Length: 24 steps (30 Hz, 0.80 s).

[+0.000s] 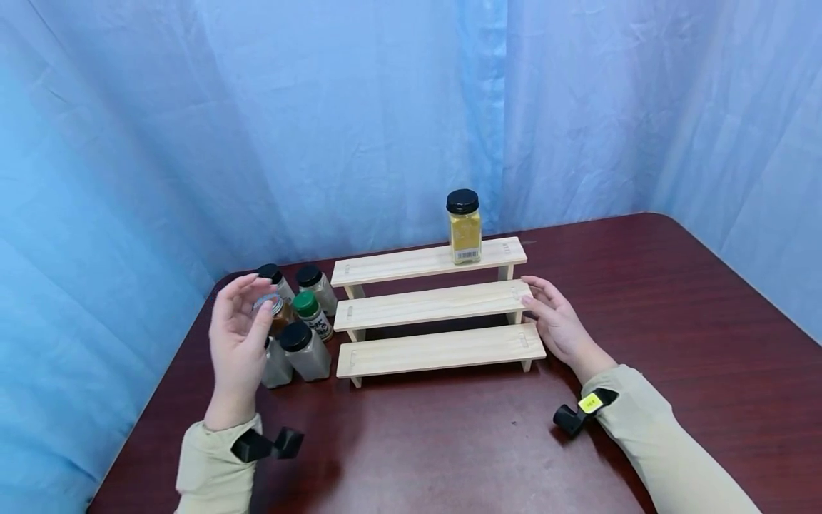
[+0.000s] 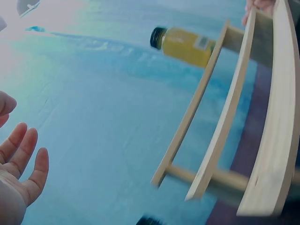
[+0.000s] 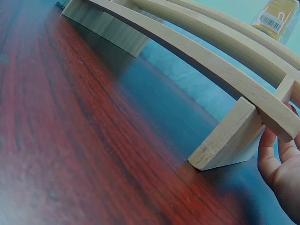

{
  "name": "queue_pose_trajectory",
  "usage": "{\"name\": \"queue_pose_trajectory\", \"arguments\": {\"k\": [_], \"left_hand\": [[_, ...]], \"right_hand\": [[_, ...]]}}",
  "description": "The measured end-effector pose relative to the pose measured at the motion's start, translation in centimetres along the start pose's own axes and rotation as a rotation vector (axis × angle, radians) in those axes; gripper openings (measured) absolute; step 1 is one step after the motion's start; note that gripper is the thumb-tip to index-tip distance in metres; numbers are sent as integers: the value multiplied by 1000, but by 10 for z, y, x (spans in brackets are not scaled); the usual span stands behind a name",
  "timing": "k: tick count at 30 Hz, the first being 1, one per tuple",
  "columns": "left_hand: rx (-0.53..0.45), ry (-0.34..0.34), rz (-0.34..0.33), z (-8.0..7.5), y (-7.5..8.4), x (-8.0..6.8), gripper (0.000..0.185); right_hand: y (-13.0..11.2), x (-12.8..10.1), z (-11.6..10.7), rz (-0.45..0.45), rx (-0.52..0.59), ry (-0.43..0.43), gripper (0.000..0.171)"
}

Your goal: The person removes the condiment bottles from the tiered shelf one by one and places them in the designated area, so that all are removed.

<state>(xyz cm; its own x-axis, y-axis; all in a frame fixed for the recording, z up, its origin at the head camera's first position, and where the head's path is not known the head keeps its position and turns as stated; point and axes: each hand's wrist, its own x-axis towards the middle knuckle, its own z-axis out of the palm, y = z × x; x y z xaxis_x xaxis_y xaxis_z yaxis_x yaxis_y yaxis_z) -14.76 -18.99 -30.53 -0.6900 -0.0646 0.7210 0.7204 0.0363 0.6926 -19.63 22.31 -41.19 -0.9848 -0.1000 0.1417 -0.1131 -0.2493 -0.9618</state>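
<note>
A three-tier wooden display rack (image 1: pixel 437 303) stands on the table, and a jar of yellow spice with a black lid (image 1: pixel 465 227) sits upright on its top tier, toward the right. My right hand (image 1: pixel 560 325) holds the rack's right end, thumb at the edge of the middle tier; in the right wrist view its fingers (image 3: pixel 269 157) bend up beside the lowest tier. Raised over the jars on the left, my left hand (image 1: pixel 239 339) is empty with its fingers loosely curved. Below it are a green-lidded spice bottle (image 1: pixel 313 316), a brown-filled jar (image 1: pixel 280 318) and a black-lidded jar (image 1: pixel 307 353).
More black-lidded jars (image 1: pixel 319 289) stand in the cluster against the rack's left side, partly behind my left hand. Blue curtains (image 1: pixel 359 121) hang behind and beside the dark red wooden table (image 1: pixel 462 442).
</note>
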Motion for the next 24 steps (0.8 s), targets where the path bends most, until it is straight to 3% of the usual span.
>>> {"name": "queue_pose_trajectory", "arguments": {"k": [4,12,19,24], "left_hand": [[36,-22,-33,17,-4,2,33],[5,-78,-67,51,-16,18,34],[-22,-111,-144,85,-29,30,40],[13,-167,-201,110,-41,38,49]], "right_hand": [[2,1,2,11,-4,-13,29],[0,2,-2,9,-2,0,28],[1,1,-2,20,-14,-7,28],[1,0,-2,4,3,-12,27]]}}
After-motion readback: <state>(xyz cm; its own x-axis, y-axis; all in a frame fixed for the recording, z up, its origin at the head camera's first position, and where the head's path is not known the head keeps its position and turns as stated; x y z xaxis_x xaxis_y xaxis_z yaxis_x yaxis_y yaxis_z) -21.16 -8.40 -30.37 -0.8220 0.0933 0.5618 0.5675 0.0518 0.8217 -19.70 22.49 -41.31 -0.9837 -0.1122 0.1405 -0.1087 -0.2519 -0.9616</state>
